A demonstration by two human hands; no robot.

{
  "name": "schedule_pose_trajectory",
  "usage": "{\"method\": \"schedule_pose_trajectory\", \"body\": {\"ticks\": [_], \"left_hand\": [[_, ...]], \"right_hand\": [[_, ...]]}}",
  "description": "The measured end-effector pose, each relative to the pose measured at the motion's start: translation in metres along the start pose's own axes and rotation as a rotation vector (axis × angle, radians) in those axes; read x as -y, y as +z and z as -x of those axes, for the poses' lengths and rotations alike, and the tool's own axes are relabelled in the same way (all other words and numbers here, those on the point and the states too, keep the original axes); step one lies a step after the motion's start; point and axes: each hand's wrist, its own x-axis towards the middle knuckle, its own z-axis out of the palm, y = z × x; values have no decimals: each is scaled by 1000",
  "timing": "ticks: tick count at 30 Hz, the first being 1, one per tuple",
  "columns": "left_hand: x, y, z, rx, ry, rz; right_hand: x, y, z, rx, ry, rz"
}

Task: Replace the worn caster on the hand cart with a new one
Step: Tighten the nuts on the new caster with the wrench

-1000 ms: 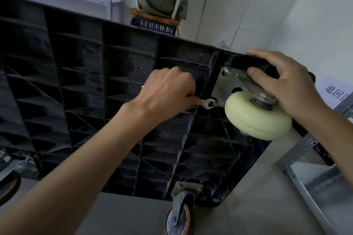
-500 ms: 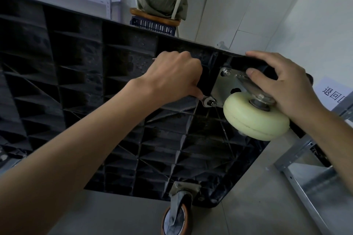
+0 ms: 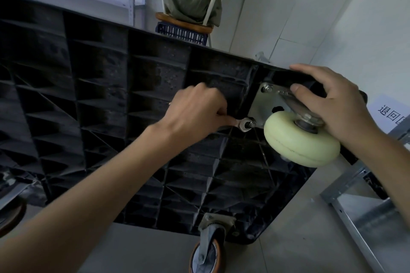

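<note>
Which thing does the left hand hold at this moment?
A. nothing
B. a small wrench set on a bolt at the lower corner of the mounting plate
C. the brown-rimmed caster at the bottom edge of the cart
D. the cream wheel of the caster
B: the left hand grips a wrench whose head sits on the bolt at the lower corner of the mounting plate.

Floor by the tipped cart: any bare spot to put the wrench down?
Yes: bare floor between the cart, its orange-rimmed caster and the metal shelf frame. It is crowded at the cream caster, where the left hand holds the wrench and the right hand steadies.
</note>
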Motion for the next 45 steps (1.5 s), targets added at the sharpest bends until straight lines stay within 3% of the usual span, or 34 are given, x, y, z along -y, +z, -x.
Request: {"method": "schedule_pose_trajectory", "body": {"ticks": [6, 14, 26, 34, 42, 45], "left_hand": [[-5, 39, 29, -186, -157, 222], [-3, 37, 26, -157, -138, 221], [-2, 21, 8, -30, 30, 15], [6, 5, -11, 50, 233, -79], [8, 10, -6, -106, 286, -71], [5, 23, 11, -128, 192, 44]], "right_hand": [[-1, 1, 0, 3, -2, 1], [0, 0, 0, 0, 6, -5], [-1, 1, 0, -1, 2, 3], [-1, 2, -1, -6, -1, -7], [-2, 1, 0, -5, -3, -6], [0, 2, 0, -6, 2, -6]]}}
